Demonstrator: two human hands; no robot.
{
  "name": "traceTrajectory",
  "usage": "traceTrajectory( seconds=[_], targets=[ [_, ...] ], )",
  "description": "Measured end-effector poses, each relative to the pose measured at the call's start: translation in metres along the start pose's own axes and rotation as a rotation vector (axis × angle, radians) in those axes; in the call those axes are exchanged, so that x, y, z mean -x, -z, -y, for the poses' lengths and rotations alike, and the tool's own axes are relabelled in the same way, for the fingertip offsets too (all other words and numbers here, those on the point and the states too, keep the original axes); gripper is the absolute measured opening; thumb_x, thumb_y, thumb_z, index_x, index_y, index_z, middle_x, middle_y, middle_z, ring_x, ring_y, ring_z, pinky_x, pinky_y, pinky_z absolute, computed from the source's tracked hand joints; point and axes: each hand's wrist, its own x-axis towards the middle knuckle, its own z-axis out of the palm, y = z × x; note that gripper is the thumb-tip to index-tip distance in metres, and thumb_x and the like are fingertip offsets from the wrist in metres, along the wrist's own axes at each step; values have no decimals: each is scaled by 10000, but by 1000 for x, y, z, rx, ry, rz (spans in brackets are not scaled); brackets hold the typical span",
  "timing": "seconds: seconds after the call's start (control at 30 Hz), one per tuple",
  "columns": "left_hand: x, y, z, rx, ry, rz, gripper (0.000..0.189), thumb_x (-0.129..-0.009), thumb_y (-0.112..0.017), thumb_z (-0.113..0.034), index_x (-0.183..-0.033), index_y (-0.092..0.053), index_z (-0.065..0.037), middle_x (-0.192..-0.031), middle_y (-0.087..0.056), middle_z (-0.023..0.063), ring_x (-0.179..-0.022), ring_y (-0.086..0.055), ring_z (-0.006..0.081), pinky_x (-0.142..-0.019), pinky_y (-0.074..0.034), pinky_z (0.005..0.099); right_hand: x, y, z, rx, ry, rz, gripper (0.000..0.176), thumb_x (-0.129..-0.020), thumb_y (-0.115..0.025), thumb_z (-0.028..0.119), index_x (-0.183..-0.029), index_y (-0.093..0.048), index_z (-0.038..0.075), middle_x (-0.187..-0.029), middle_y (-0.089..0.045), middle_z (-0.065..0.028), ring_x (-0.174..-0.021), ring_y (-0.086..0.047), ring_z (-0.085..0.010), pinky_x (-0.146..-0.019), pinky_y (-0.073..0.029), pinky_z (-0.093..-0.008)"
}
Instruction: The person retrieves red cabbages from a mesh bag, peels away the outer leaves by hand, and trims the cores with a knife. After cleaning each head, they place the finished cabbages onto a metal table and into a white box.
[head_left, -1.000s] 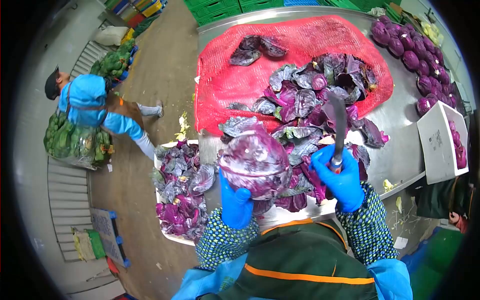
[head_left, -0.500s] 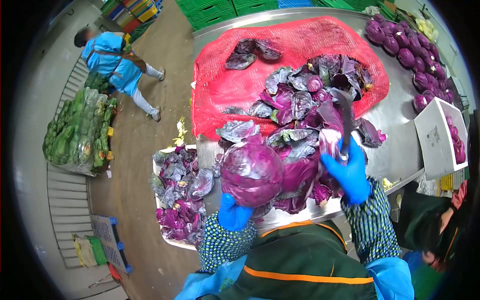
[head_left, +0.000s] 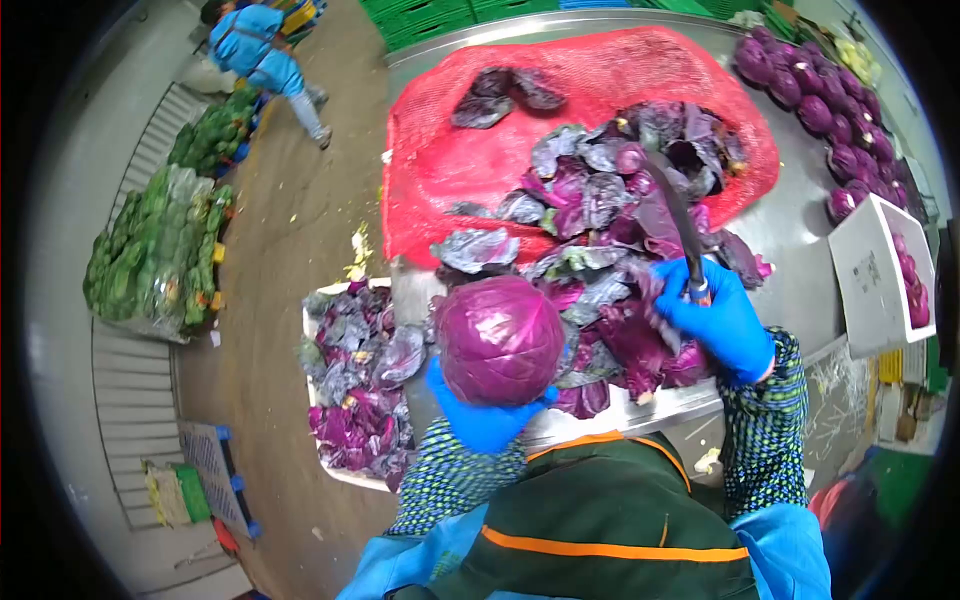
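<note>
A round purple cabbage (head_left: 501,341) rests in my left hand (head_left: 482,418), which wears a blue glove and cups it from below. In my blue-gloved right hand (head_left: 722,322) is a knife (head_left: 676,215) with a dark curved blade pointing up and away. The fingers of that hand are also against a loose purple leaf (head_left: 652,300). Many cabbage leaves (head_left: 604,200) lie beyond and between my hands, partly on a red mesh sack (head_left: 440,150) on the metal table (head_left: 795,290).
A white box of leaves (head_left: 345,472) stands at the table's left. Trimmed cabbages (head_left: 815,115) and a white foam box (head_left: 868,285) are at the right. A person in blue (head_left: 250,45) is at the upper left, near green vegetables (head_left: 150,260). Green crates (head_left: 425,22) stand beyond the table.
An outer leaf has come off the cabbage, which now looks smoother. My right hand has moved slightly right and down. The person in blue has moved farther away, and the worker at right has mostly left view.
</note>
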Motion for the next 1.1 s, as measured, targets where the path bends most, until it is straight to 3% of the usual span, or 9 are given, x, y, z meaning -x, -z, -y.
traceTrajectory(
  seconds=[0.1, 0.13, 0.27, 0.4, 0.63, 0.77, 0.9, 1.03, 1.1],
  targets=[
    [-11, -6, 11, 166, 147, -54, 647, -838, -538, -425, -1357, -327, -100, -1379, -348, 155, -1234, -397, 333, -994, -375, 493, 3, -19, -31, -17, -26, -168, 293, -805, -656, 121, -1070, -590, 15, -960, -616, -51, -872, -583, -155, -749, -476, -286],
    [-18, -5, 11, 453, 215, -90, 651, -838, -551, -411, -1358, -323, -92, -1375, -352, 159, -1235, -396, 337, -990, -379, 498, 10, -30, 20, -458, -505, -84, 348, -836, -616, 175, -1130, -569, -5, -1103, -590, -81, -940, -578, -161, -746, -480, -267],
    [-34, -14, 14, 1347, 435, -165, 665, -836, -589, -367, -1360, -310, -66, -1363, -366, 171, -1236, -394, 348, -976, -390, 513, 21, -64, 23, -831, -196, 161, 592, -846, -579, 165, -1365, -330, 29, -1400, -351, -140, -1241, -402, -219, -999, -337, -337],
    [-38, -15, 1, 497, 146, 123, 1155, -496, -891, -244, -1400, -197, -56, -1398, -306, 135, -1282, -334, 271, -1059, -304, 420, 28, -44, -24, -1016, -198, 281, 771, -727, -622, 53, -1409, -262, 71, -1450, -258, -154, -1164, -437, -175, -877, -413, -302],
    [-73, -68, -30, -511, -92, 255, 835, -701, -760, -120, -1366, -267, -7, -1391, -293, 166, -1280, -323, 290, -1042, -307, 392, 48, -41, -67, -1435, -350, -99, 806, -777, -661, 215, -1433, -196, 161, -938, -609, -22, -607, -519, -99, -537, -449, -241],
    [-101, -111, -153, 88, 62, -204, 541, -872, -513, -114, -1360, -302, -8, -1318, -406, 167, -1170, -457, 254, -978, -389, 356, 38, -10, -116, -1481, -208, -752, 469, -872, -534, 280, -1301, -411, 136, -1121, -580, -66, -803, -616, -156, -648, -534, -285],
    [-112, -162, -221, 71, -1104, -770, 605, -792, -468, -250, -1377, -335, -167, -1474, -239, 37, -1358, -146, 337, -1056, 22, 591, 25, 118, -179, -1416, 206, -316, 359, -872, -539, 353, -1133, -549, 108, -1039, -622, -83, -848, -625, -207, -694, -541, -343],
    [-165, -211, -176, -106, -1259, -692, 579, -787, -492, -200, -1346, -362, -122, -1425, -294, 70, -1303, -228, 330, -1029, -76, 546, -24, 211, -203, -1463, -15, -830, 347, -859, -557, 396, -1072, -584, 124, -968, -641, -67, -712, -628, -195, -612, -543, -359],
    [-186, -227, -153, -186, -1229, -635, 566, -785, -504, -175, -1331, -375, -99, -1401, -322, 87, -1276, -270, 327, -1016, -125, 524, -40, 235, -254, -1274, 55, -997, 430, -863, -555, 345, -1252, -462, 188, -1289, -477, -100, -1128, -509, -241, -819, -489, -359]
  ],
)
